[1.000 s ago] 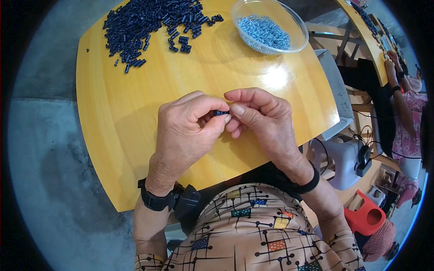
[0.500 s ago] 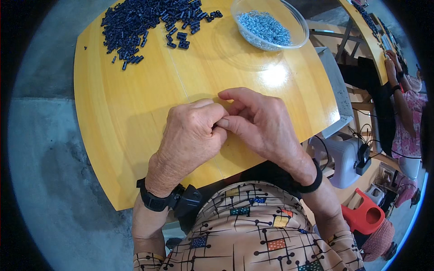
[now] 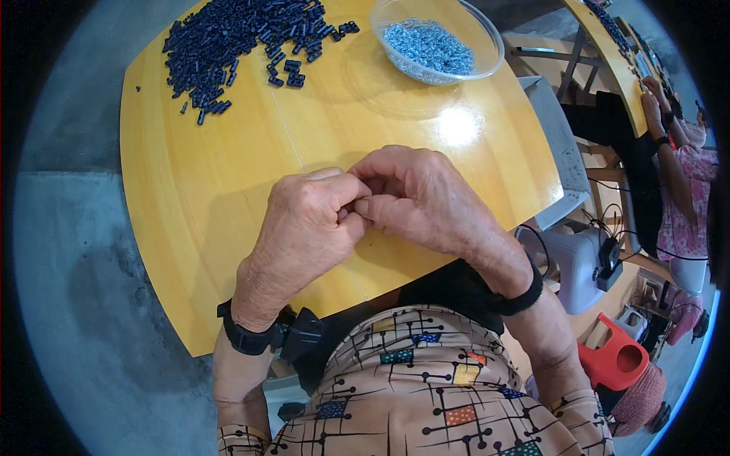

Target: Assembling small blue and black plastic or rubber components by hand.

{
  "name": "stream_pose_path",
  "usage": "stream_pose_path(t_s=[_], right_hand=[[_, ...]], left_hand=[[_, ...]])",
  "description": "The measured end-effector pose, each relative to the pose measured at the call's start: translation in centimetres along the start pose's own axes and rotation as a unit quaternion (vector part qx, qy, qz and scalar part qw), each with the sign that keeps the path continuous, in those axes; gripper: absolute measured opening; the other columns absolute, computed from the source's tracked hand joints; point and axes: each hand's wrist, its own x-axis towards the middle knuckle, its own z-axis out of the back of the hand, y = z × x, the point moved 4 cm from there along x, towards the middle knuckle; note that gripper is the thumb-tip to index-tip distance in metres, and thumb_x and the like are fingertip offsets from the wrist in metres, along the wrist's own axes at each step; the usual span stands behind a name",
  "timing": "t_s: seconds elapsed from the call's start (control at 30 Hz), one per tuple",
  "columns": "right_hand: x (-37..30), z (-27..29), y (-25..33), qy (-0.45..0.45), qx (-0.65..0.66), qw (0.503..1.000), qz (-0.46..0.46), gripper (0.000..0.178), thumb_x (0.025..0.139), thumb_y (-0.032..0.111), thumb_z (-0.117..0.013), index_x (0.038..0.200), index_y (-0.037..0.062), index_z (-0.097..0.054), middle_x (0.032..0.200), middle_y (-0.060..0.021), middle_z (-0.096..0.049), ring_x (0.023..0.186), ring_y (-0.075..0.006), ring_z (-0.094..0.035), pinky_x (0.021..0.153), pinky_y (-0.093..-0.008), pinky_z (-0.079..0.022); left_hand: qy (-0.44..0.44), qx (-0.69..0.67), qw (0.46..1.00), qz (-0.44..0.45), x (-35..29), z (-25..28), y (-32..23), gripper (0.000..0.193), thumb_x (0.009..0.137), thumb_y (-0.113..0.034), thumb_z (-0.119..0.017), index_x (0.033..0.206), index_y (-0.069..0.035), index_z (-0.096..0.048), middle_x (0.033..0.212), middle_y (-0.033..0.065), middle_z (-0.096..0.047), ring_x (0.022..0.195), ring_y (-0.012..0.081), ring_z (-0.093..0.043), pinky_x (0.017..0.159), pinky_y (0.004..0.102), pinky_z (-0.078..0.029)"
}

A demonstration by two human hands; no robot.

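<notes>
My left hand [image 3: 304, 216] and my right hand [image 3: 426, 197] meet over the near part of the yellow table [image 3: 213, 167]. The fingers of both are pinched together at the tips, and whatever they hold is hidden between them. Beyond them, at the far left, lies a big heap of small black plastic parts [image 3: 220, 53], with a few loose ones [image 3: 295, 79] at its right side. A clear round bowl [image 3: 490, 64] stands at the far right, holding many small silvery metal pieces [image 3: 430, 45].
A grey tray [image 3: 559, 144] sits along the table's right edge. Farther right, another person's hands [image 3: 652, 106] are at a second table [image 3: 620, 72]. Below that are a pale plastic box [image 3: 566, 262] with black cables and a red plastic stool [image 3: 616, 361].
My right fingers have closed in against the left ones, the right index finger now curled down. Both hands sit slightly farther left, and the whole view has shifted a little.
</notes>
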Motion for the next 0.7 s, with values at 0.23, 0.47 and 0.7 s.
stream_pose_path(t_s=[0.23,0.47,0.7], right_hand=[[0.1,0.2,-0.4,0.020,0.025,0.999,-0.007,0.021,0.074,0.009,-0.066,0.091,-0.0040,-0.068,0.075,-0.0186,-0.067,0.068,-0.0273,-0.067,0.064,-0.0356,-0.053],[0.0,0.3,-0.4,0.030,0.049,0.998,-0.008,0.020,0.075,0.010,-0.069,0.090,-0.0041,-0.067,0.073,-0.0164,-0.067,0.066,-0.0231,-0.066,0.062,-0.0332,-0.052],[0.4,0.3,-0.4,0.068,0.047,0.996,-0.045,0.018,0.076,0.008,-0.070,0.088,-0.0043,-0.066,0.073,-0.0123,-0.067,0.065,-0.0162,-0.064,0.058,-0.0301,-0.052]], left_hand=[[0.002,-0.009,0.999,0.035,-0.1,0.1,0.2,0.008,0.070,-0.002,-0.070,0.077,-0.001,-0.067,0.068,0.0125,-0.060,0.061,0.0259,-0.062,0.056,0.0340,-0.048],[-0.010,-0.028,0.999,0.012,-0.1,-0.3,0.8,0.011,0.064,0.004,-0.070,0.074,0.001,-0.065,0.064,0.0076,-0.058,0.057,0.0148,-0.058,0.052,0.0273,-0.045],[0.003,-0.003,1.000,0.003,-0.1,-0.4,1.1,0.010,0.064,0.004,-0.070,0.071,0.001,-0.063,0.063,0.0066,-0.057,0.056,0.0141,-0.058,0.052,0.0271,-0.045]])
